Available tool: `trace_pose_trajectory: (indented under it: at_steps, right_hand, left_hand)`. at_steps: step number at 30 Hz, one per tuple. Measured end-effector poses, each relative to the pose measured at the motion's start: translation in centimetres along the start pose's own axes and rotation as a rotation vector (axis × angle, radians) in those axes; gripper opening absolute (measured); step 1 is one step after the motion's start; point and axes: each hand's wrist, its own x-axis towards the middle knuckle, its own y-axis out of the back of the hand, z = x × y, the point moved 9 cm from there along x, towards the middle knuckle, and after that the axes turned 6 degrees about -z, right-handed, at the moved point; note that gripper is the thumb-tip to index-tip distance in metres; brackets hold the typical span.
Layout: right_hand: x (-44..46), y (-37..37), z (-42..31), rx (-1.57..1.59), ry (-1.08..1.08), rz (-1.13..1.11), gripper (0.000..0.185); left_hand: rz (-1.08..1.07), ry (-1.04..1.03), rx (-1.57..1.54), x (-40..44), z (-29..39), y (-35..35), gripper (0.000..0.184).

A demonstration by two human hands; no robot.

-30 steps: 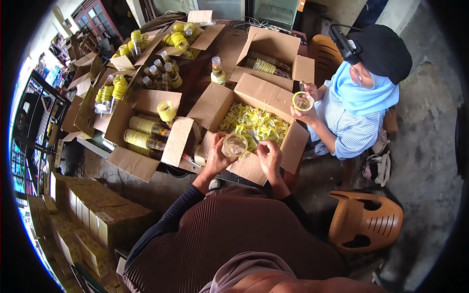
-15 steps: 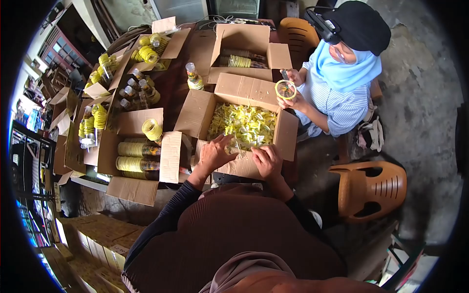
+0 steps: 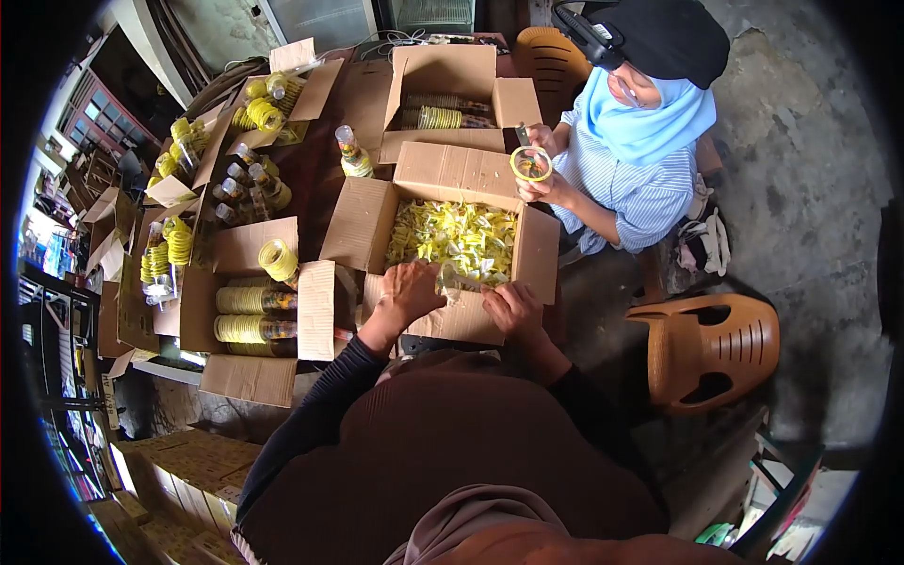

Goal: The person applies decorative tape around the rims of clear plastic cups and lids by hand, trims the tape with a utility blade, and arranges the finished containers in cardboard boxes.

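My left hand (image 3: 411, 294) is closed around the near side of a clear plastic cup (image 3: 456, 280), which lies tilted at the front edge of an open cardboard box (image 3: 359, 226). My right hand (image 3: 514, 308) is close to the cup's right side with its fingers curled together; what they hold, if anything, is too small to make out. Inside the box lies a heap of yellow and white scraps (image 3: 457, 235), below and beyond my hands. The box's near flap (image 3: 461, 320) lies under my hands.
Across the corner, a person (image 3: 631, 179) holds a yellow-rimmed clear cup (image 3: 531, 165). Boxes at left (image 3: 250, 377) and back (image 3: 443, 71) hold stacked yellow-rimmed cups. One stack (image 3: 353, 153) stands on the table. An orange plastic chair (image 3: 706, 348) is at right.
The whole view has shifted slightly left. My left fingers have drawn in closer around the clear cup. My right hand stays beside it.
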Motion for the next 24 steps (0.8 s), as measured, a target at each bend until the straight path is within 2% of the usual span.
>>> trace_pose_trajectory:
  at_steps: [8,13,15,22,24]
  right_hand:
    - [-0.3,-2.1,1.3,0.109,-0.050,-0.066,0.018]
    - [-0.1,-3.4,1.6,0.149,-0.049,-0.084,0.014]
    - [0.0,-4.2,1.9,0.142,-0.080,-0.133,0.021]
    - [0.8,-6.0,1.2,0.184,-0.058,-0.174,0.021]
    - [0.8,-6.5,1.0,0.213,-0.049,-0.161,0.011]
  left_hand:
    - [-0.058,0.027,0.084,0.7,0.9,-0.6,0.031]
    - [-0.068,0.078,0.103,1.3,0.2,-2.1,0.032]
    - [-0.069,0.096,0.108,1.3,-0.1,-2.4,0.033]
    - [-0.063,0.137,0.101,1.4,-2.2,-4.6,0.035]
    - [-0.060,0.152,0.120,1.2,-2.2,-4.9,0.037]
